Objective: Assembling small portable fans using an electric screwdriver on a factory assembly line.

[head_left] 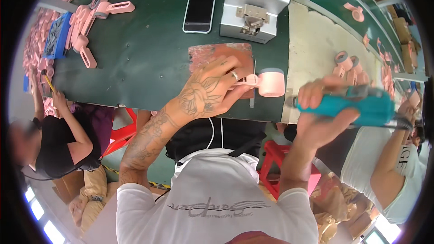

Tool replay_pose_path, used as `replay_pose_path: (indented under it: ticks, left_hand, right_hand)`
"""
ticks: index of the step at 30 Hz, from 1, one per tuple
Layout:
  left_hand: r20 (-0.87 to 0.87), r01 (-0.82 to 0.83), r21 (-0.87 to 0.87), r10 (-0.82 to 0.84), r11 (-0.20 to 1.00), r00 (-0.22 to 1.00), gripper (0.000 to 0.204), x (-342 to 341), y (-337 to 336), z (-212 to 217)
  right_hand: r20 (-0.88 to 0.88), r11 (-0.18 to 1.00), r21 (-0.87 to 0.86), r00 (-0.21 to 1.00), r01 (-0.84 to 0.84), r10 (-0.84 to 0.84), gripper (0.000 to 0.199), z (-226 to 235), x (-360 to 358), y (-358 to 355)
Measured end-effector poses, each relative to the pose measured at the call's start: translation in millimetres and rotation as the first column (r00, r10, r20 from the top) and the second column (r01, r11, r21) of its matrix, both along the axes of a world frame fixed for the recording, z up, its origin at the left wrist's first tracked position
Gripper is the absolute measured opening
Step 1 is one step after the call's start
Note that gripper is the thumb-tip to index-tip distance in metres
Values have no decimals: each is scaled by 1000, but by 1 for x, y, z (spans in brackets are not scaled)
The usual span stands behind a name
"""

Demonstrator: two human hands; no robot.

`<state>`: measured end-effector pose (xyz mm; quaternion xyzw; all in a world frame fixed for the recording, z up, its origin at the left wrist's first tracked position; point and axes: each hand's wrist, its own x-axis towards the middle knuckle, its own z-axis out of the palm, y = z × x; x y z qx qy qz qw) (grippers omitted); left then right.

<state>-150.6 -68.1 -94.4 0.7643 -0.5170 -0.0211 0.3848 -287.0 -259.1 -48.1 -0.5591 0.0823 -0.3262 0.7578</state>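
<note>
Right hand [323,108] clamps a teal power screwdriver [357,105]; at nine o'clock, left hand [210,88] grips a pink plastic part [266,82].

The left hand [210,88] reaches forward, palm down, fingers pinched together; the right hand [323,115] is raised, fist curled tight.

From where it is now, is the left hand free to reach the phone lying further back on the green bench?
Probably not straight away. The left hand is pressing a pink part down on the reddish mat. The path itself looks open: only bare green bench lies between the mat and the phone.
</note>
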Motion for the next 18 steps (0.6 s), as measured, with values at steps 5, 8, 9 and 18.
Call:
replay_pose_path:
  ticks: [5,8,9,18]
  left_hand:
    - [9,-76,-74,77,994,997,23,24,-3,-19]
    - [32,-27,-98,31,995,999,33,28,3,-19]
    - [26,-27,-110,30,994,999,33,27,3,-18]
    - [-1,-127,-105,127,986,992,37,26,-4,-23]
  right_hand:
    - [108,974,-165,985,154,-137,74,6,98,3]
    - [120,946,-294,987,139,-108,64,0,140,9]
    - [115,942,-306,988,138,-107,64,-2,150,10]
    - [113,900,-432,994,55,-6,45,-14,168,12]
